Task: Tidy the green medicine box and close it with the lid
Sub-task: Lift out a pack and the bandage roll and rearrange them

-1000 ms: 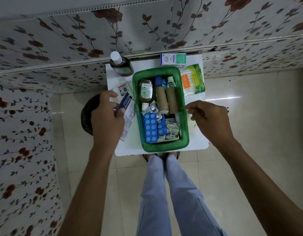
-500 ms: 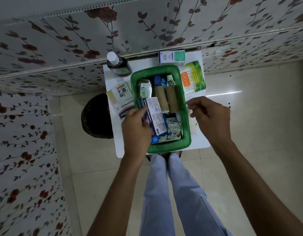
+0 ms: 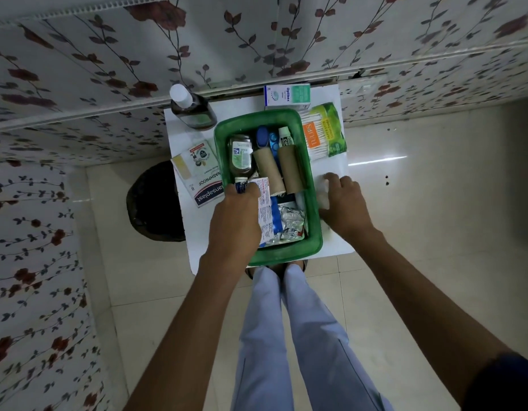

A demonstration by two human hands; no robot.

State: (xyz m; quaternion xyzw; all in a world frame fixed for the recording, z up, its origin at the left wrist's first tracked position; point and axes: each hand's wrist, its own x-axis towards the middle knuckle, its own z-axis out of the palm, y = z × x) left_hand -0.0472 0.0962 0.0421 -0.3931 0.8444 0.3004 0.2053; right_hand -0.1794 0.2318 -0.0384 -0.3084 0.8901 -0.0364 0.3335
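Now the left hand (image 3: 236, 215) has moved deeper into the green medicine box (image 3: 314, 221) than a moment ago, its fingers closed around a white packet (image 3: 264, 209) pressed down at the near left side. Just right of the box, the right hand (image 3: 344, 203) has dropped flat onto the white table (image 3: 182, 137), fingers loosely spread, holding nothing. Bottles, rolls and foil strips fill the open box, which sits mid-table.

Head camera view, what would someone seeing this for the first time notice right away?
The green medicine box sits mid-table, packed with bottles, rolls and foil strips. The left hand lowers a printed packet into its near left part, while the right hand rests on the white table beside the box's right wall.
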